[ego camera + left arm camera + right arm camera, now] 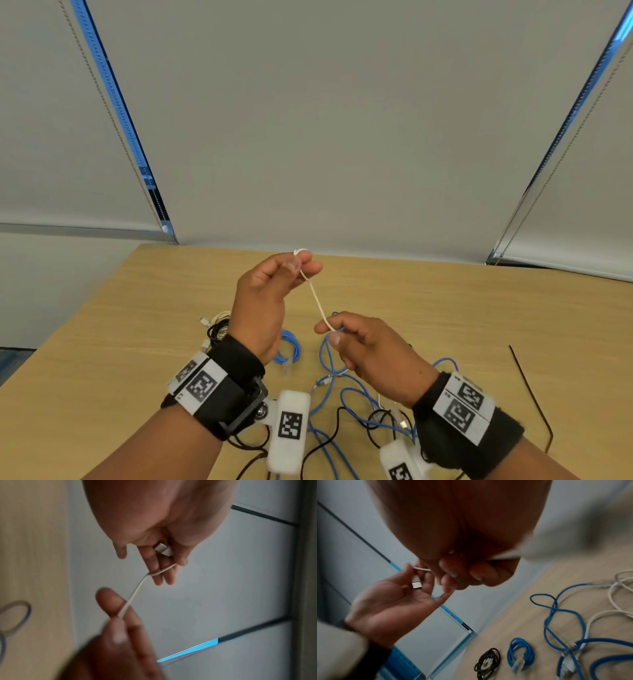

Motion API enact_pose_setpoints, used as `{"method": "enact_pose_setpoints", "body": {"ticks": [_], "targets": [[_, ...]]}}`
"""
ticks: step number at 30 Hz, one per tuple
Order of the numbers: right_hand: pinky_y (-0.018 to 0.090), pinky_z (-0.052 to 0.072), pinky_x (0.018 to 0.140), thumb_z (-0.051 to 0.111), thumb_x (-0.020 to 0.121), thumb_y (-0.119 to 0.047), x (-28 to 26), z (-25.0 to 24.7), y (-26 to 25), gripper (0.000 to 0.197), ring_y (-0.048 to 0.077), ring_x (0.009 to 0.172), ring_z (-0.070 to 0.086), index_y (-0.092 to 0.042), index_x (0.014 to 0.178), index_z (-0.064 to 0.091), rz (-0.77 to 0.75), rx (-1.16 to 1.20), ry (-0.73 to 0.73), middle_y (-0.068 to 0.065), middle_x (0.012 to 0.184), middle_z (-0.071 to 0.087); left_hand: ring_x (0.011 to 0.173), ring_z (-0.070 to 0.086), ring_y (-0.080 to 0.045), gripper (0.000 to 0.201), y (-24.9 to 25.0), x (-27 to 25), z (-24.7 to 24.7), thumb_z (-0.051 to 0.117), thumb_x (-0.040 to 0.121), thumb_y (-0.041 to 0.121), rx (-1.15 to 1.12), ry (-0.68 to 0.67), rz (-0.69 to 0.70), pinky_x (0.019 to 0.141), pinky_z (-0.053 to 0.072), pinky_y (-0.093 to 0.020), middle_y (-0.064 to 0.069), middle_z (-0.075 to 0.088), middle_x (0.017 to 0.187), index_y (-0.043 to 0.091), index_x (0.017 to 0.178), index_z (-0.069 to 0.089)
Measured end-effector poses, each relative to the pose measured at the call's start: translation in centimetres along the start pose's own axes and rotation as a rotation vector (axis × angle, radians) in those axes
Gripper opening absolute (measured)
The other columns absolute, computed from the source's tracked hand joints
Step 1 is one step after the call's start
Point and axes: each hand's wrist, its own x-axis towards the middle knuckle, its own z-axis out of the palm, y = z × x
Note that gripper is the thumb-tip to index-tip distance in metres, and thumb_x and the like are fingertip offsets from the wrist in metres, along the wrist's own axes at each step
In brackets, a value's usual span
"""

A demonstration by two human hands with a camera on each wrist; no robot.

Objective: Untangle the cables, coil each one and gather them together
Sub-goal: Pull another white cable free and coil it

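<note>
two hands work the white cable (319, 306): left hand (270, 301) pinches its plug end, right hand (366, 346) pinches farther down. coiling starts; next we wrap loops.

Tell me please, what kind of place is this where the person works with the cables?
Probably an office or meeting room. A light wooden table stands against windows covered by grey roller blinds with bead chains. Blue network cables lie on the table.

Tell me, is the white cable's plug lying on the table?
No, the plug sits in the left hand, raised above the table.
</note>
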Motion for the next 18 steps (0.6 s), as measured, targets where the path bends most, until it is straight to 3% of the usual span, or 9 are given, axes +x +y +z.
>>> {"method": "enact_pose_setpoints", "body": {"ticks": [3,5,8,10,12,14,18], "targets": [[0.042,0.052,0.066,0.053,0.099,-0.041,-0.2,-0.6,-1.3,0.017,0.010,0.062,0.050,-0.035,0.101,0.069,-0.070,-0.126,0.040,-0.003,0.067,0.056,0.104,0.069,-0.001,0.022,-0.9,0.0,-0.8,0.056,0.103,0.020,0.535,-0.116,0.072,0.097,0.051,-0.030,0.011,0.078,0.100,0.022,0.097,0.078],[0.040,0.051,0.065,0.056,0.099,-0.042,0.1,-1.7,-2.4,0.021,0.007,0.061,0.053,-0.030,0.093,0.071,-0.123,-0.203,0.119,-0.005,0.070,0.062,0.100,0.069,-0.001,0.025,-1.6,-0.7,-1.0,0.054,0.104,0.022,0.621,-0.258,0.024,0.095,0.052,-0.034,0.013,0.077,0.098,0.021,0.098,0.078],[0.038,0.051,0.063,0.064,0.095,-0.029,0.7,-3.5,-3.2,0.015,0.015,0.063,0.059,-0.029,0.084,0.074,-0.124,-0.188,0.254,-0.006,0.072,0.069,0.103,0.069,-0.011,0.030,-2.1,-2.2,-0.5,0.048,0.105,0.023,0.495,-0.432,-0.088,0.100,0.049,-0.036,0.003,0.077,0.095,0.014,0.092,0.074],[0.033,0.048,0.058,0.068,0.093,-0.021,1.0,-4.0,-3.1,0.013,0.012,0.060,0.057,-0.025,0.082,0.074,-0.112,-0.099,0.291,-0.002,0.074,0.070,0.103,0.071,-0.017,0.029,-2.1,-2.8,0.0,0.050,0.099,0.025,0.347,-0.469,-0.145,0.101,0.049,-0.034,-0.001,0.077,0.090,0.007,0.090,0.071],[0.027,0.048,0.056,0.066,0.094,-0.016,1.0,-3.8,-3.0,0.014,0.010,0.059,0.058,-0.022,0.085,0.074,-0.101,0.027,0.274,-0.002,0.079,0.072,0.094,0.073,-0.020,0.027,-2.1,-3.1,0.4,0.056,0.095,0.023,0.213,-0.438,-0.174,0.094,0.052,-0.031,-0.001,0.076,0.088,-0.001,0.093,0.069],[0.028,0.048,0.053,0.061,0.098,-0.014,0.9,-3.4,-2.8,0.016,0.014,0.056,0.059,-0.019,0.090,0.074,-0.069,0.138,0.249,-0.002,0.077,0.072,0.087,0.071,-0.020,0.021,-2.0,-3.2,0.7,0.062,0.092,0.020,0.067,-0.365,-0.187,0.088,0.054,-0.030,-0.004,0.074,0.087,0.002,0.094,0.073],[0.027,0.047,0.051,0.054,0.102,-0.013,0.6,-2.6,-2.2,0.019,0.012,0.054,0.057,-0.011,0.095,0.071,-0.035,0.216,0.222,-0.007,0.067,0.066,0.089,0.063,-0.023,0.018,-2.0,-2.8,0.8,0.069,0.091,0.020,-0.117,-0.283,-0.248,0.099,0.054,-0.049,-0.007,0.067,0.094,0.003,0.094,0.075]]}}
